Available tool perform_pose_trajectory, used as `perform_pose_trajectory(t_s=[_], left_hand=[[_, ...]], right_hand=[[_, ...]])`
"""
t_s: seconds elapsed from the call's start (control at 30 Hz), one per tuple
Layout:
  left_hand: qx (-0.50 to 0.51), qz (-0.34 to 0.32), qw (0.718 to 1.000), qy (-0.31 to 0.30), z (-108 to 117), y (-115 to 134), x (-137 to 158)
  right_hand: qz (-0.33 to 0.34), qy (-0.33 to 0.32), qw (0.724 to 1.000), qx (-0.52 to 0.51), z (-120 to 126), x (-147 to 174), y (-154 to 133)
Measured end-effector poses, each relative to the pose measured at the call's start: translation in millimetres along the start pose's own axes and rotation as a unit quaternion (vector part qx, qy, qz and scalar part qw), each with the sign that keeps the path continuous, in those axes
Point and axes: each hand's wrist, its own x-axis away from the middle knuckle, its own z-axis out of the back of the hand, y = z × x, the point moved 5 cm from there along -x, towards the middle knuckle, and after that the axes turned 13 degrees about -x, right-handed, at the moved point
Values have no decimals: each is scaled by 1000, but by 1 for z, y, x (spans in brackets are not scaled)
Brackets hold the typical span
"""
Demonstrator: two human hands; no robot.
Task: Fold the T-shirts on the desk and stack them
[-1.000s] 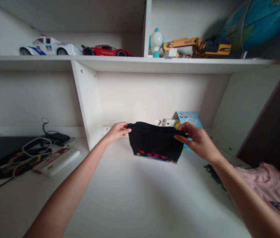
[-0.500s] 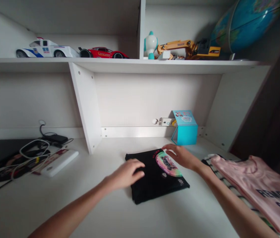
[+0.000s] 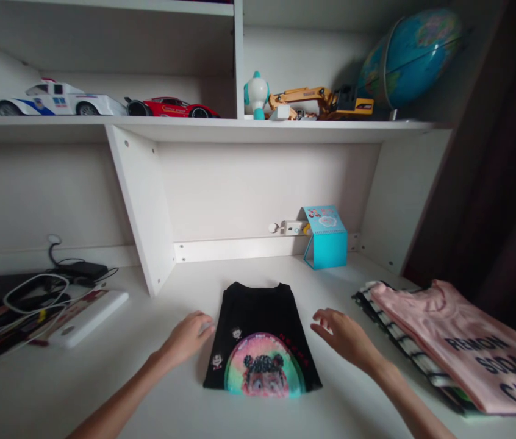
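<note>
The black shirt (image 3: 258,311) now lies flat and folded on the desk (image 3: 157,402), in the middle, with its neckline toward the back wall and its round, colourful print at the near edge. A second ago both hands held it up off the desk by its top edge, with only a strip of the print showing. Half a second ago it was already down but turned askew, the print facing off to the right; since then it has been swung round and sits nearly square.

The left hand (image 3: 189,335) was over the shirt's left part in that middle frame. It has drawn back to the left edge, loosely open with fingers slightly curled and gripping nothing; whether its fingertips touch the cloth I cannot tell. The right hand (image 3: 343,332), then at the far corner of the shirt, is now just beside its right edge, apart from it, also open and empty.

The pink shirt (image 3: 482,347) on the folded pile to the right lies as it did, and more of its lettering shows because the view has shifted. The blue calendar (image 3: 330,249) still stands by the wall, behind the black shirt and to its right.
</note>
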Motion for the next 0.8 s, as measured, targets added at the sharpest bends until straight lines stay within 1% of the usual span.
perform_pose_trajectory(t_s=[0.07,0.1,0.2,0.27,0.37,0.43,0.5,0.53,0.6,0.67,0.73,0.8], left_hand=[[5,-26,1000,4,-5,12,-1],[1,-26,1000,8,-7,18,-2],[-4,-6,1000,15,-12,30,-8],[-3,-4,1000,16,-16,34,-14],[24,-23,999,15,-20,39,-25],[73,-42,996,13,-20,47,-32],[137,-59,989,13,-13,64,-38],[168,-67,983,16,-7,76,-41],[214,-84,973,37,10,108,-49],[243,-109,960,85,33,148,-61],[279,-133,941,138,59,191,-77],[344,-142,915,154,78,233,-96]], right_hand=[[-27,2,1000,-6,-7,-8,7],[-34,0,999,-9,-12,-12,8],[-49,4,999,-15,-28,-20,-2],[-56,11,998,-15,-34,-21,-11],[-61,31,997,-19,-29,-20,-18],[-54,53,997,-28,-16,-17,-17],[-41,81,995,-36,6,-14,-13],[-32,96,994,-38,20,-12,-9],[-14,125,991,-41,54,-8,1],[2,159,986,-40,98,-4,15],[12,199,979,-38,150,2,33],[16,240,970,-36,205,12,55]])
